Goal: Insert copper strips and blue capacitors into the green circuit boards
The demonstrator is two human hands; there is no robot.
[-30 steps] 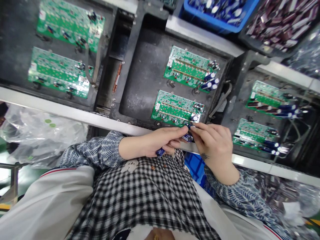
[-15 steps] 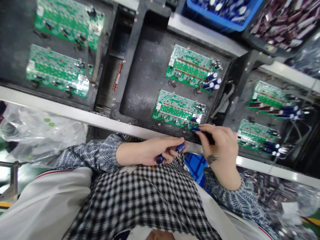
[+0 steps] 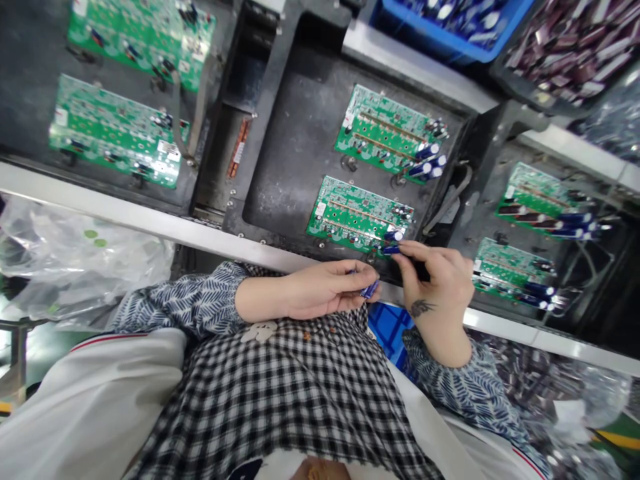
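Note:
My right hand [image 3: 439, 277] pinches a blue capacitor [image 3: 391, 250] at the lower right edge of a green circuit board [image 3: 350, 212]. Another blue capacitor [image 3: 393, 236] stands on that board just above it. Whether the held one touches the board, I cannot tell. My left hand [image 3: 335, 288] is closed around blue capacitors [image 3: 369, 289] in front of the tray's near rail; the fingers partly hide them. Farther back in the same black tray [image 3: 280, 160] lies a second green board [image 3: 383, 127], with several blue capacitors [image 3: 429, 162] at its right end.
Trays on the left and right hold more green boards [image 3: 117, 133] [image 3: 520, 267]. A blue bin [image 3: 465, 50] of capacitors and a heap of brownish-purple parts [image 3: 575, 50] sit at the back right. A metal rail [image 3: 200, 243] runs along the front; clear plastic bags [image 3: 85, 260] lie at left.
My right hand has moved the capacitor slightly up, closer to the board. My left hand has turned and risen a little; the capacitor at its lower side no longer shows.

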